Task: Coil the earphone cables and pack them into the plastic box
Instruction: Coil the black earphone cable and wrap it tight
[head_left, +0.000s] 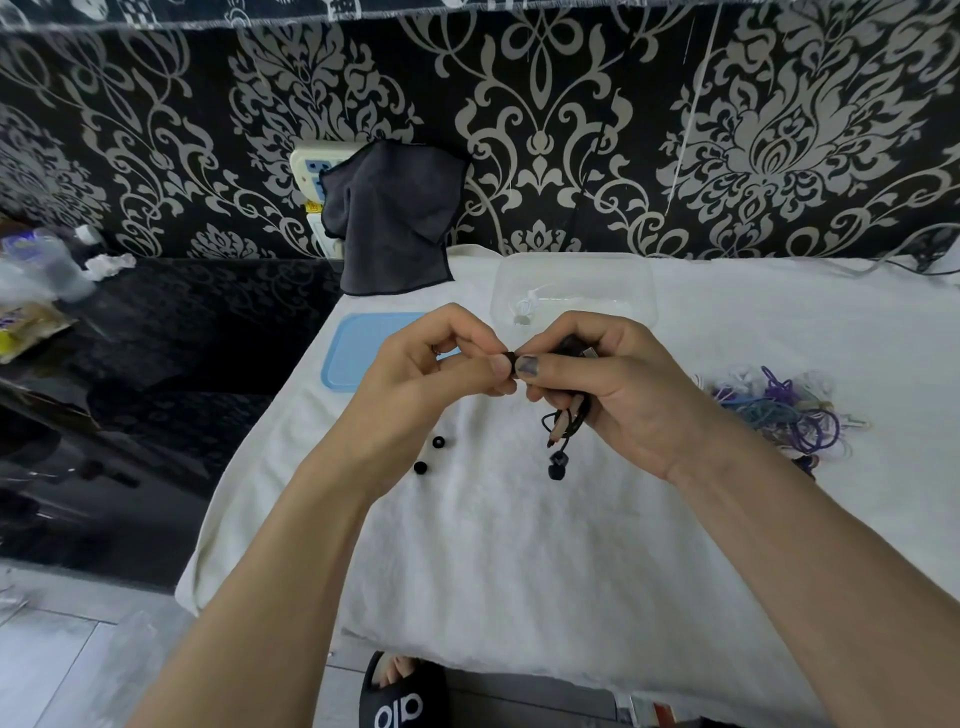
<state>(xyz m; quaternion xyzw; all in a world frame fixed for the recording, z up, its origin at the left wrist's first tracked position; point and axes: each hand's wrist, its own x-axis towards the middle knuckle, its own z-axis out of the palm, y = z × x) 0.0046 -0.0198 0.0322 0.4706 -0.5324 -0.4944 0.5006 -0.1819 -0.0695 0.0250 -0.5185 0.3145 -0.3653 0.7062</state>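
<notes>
Just in front of the plastic box (574, 283), both hands work a black earphone cable (566, 415) above the white cloth (519, 545). Right hand (597, 384) fingers curl around the bunched cable, one earbud dangling; left hand (441, 364) fingers pinch a small black end beside the right thumb. Keeping the loops even and the bundle tight should help, I judge. Two loose ear tips (430, 454) lie left of the box's near side; tangled purple cables (779, 410) wait to its right.
</notes>
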